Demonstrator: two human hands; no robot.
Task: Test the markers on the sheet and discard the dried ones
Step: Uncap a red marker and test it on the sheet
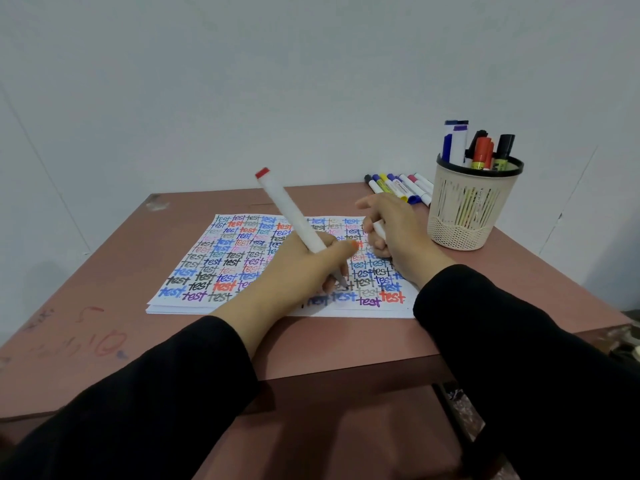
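As the left hand [304, 268] grips it, the marker [291, 216] leans up-left, tip down.

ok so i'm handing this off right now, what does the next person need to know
The left hand grips a white marker with a red end, tip down on the sheet.
The right hand holds a short white piece, likely the cap, over the sheet's right part.
Done: the sheet is almost filled with "test" in many colours.
A row of markers lies at the back of the table, beside a mesh cup holding more upright. Which group is tested or dried, I cannot tell.
Left: judge this marker's mark, cap it, sort it, then continue.
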